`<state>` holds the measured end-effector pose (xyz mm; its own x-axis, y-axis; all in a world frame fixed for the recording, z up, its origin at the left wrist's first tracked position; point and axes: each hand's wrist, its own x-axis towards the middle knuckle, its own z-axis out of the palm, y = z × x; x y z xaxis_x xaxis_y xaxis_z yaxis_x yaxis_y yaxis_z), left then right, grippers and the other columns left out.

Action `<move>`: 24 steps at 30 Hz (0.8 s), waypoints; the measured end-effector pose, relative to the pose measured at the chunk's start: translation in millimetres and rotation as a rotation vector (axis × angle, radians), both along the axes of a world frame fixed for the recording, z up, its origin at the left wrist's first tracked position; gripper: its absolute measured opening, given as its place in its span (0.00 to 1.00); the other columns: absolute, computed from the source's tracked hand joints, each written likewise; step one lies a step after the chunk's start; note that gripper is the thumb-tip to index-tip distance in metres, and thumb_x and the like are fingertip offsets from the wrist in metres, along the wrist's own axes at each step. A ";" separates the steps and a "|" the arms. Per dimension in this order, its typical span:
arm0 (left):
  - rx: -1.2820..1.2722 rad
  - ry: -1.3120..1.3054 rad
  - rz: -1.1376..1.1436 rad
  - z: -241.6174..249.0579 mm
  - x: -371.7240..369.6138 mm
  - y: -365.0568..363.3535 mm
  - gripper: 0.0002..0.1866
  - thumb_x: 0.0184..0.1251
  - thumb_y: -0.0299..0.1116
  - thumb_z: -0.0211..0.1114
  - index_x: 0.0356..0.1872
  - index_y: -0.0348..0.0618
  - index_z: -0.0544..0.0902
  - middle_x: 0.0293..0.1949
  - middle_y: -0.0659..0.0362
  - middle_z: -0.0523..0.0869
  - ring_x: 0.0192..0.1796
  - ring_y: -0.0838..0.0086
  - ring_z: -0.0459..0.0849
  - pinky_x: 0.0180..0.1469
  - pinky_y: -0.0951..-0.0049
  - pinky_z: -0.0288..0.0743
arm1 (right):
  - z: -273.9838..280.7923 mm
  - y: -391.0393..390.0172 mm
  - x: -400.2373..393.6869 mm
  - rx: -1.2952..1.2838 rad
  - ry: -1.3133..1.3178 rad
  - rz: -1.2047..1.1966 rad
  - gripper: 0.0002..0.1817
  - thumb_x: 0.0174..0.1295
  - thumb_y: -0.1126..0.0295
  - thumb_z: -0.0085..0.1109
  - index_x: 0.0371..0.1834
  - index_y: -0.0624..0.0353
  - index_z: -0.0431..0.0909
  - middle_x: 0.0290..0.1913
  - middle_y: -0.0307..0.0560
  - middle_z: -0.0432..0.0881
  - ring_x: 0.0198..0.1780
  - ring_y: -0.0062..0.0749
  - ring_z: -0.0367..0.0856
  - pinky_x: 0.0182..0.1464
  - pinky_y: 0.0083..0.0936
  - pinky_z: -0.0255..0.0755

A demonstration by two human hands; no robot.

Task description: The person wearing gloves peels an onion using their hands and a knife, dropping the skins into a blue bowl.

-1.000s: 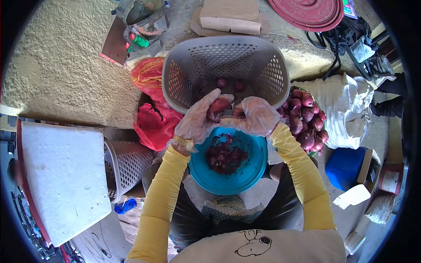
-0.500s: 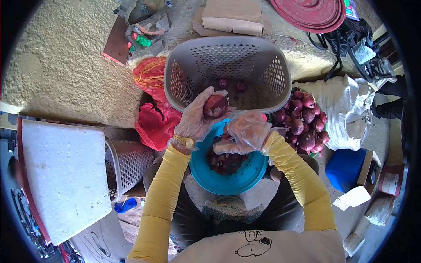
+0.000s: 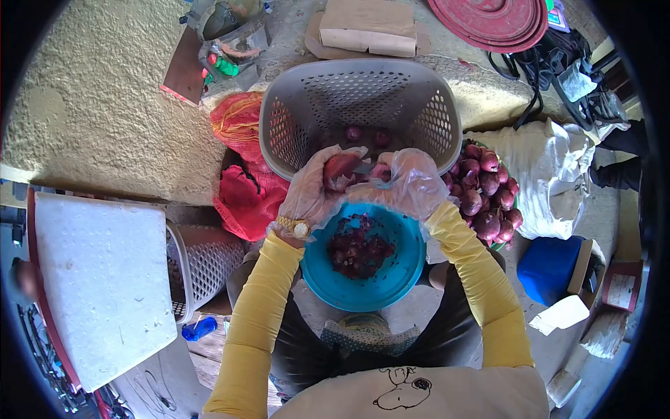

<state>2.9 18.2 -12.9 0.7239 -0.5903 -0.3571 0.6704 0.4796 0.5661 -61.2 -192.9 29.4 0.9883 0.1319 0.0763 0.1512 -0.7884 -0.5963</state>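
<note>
In my gloved left hand [image 3: 310, 187] sits a red onion [image 3: 340, 172], its fingers wrapped around it. My gloved right hand [image 3: 413, 183] is closed on a small knife [image 3: 363, 167], whose short grey blade shows against the onion; the fingers hide most of the handle. Both hands are raised over the far rim of a blue basin [image 3: 317, 276]. Onion skins and scraps [image 3: 359, 248] lie in the basin. Just beyond the hands stands a grey perforated basket [image 3: 359, 87] with two red onions [image 3: 354, 133] showing at its bottom.
Many red onions [image 3: 488, 183] are heaped right of the basin beside a white sack [image 3: 551, 167]. A red mesh bag [image 3: 241, 199] lies to the left, near another basket [image 3: 213, 262] and a white board [image 3: 105, 279]. A blue container [image 3: 548, 269] stands at the right.
My right hand has moved up and away from above the basin to meet the onion, bringing the blade against it. My left hand still holds the onion, now turned slightly.
</note>
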 end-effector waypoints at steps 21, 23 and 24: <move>-0.049 0.119 0.002 6.2 1.4 -1.7 0.19 0.81 0.34 0.60 0.60 0.27 0.80 0.58 0.44 0.88 0.41 0.66 0.89 0.33 0.84 0.82 | -9.1 -1.9 -1.8 -0.002 -0.018 0.062 0.34 0.54 0.33 0.72 0.47 0.54 0.88 0.37 0.56 0.86 0.45 0.58 0.85 0.49 0.48 0.78; -0.062 0.143 -0.027 3.3 1.8 -2.1 0.19 0.81 0.34 0.59 0.61 0.27 0.80 0.58 0.44 0.88 0.40 0.67 0.88 0.34 0.84 0.83 | 1.3 1.2 -1.3 -0.027 0.051 0.058 0.34 0.56 0.32 0.70 0.46 0.54 0.88 0.34 0.57 0.85 0.43 0.58 0.84 0.47 0.49 0.78; -0.023 0.098 0.000 3.7 0.4 -4.4 0.20 0.82 0.35 0.58 0.61 0.27 0.80 0.57 0.44 0.88 0.40 0.68 0.87 0.36 0.82 0.85 | -4.1 0.0 -0.3 -0.027 0.051 0.057 0.34 0.56 0.32 0.70 0.46 0.54 0.88 0.34 0.57 0.85 0.43 0.58 0.84 0.47 0.49 0.78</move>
